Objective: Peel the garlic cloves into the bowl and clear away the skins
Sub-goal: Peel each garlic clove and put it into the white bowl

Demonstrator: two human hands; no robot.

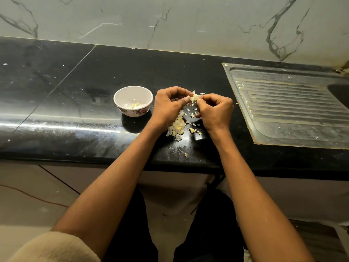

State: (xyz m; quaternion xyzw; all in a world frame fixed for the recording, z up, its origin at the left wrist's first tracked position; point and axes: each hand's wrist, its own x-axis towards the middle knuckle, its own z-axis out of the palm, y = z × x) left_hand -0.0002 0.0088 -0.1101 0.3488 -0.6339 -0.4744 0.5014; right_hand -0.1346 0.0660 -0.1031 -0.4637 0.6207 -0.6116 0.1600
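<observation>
A small white bowl [120,95] with a flower pattern stands on the black counter and holds two peeled garlic pieces [135,105]. To its right, my left hand [168,104] and my right hand [217,110] are raised close together, both pinching one garlic clove [194,96] with loose papery skin between their fingertips. Below the hands lies a heap of garlic cloves and skins [177,126], with a few scattered bits [192,130] beside it.
A steel sink drainboard [287,110] is set into the black counter [66,91] at the right, its basin at the far right edge. A marble wall runs behind. The counter's front edge crosses below the hands; my legs and the floor show underneath.
</observation>
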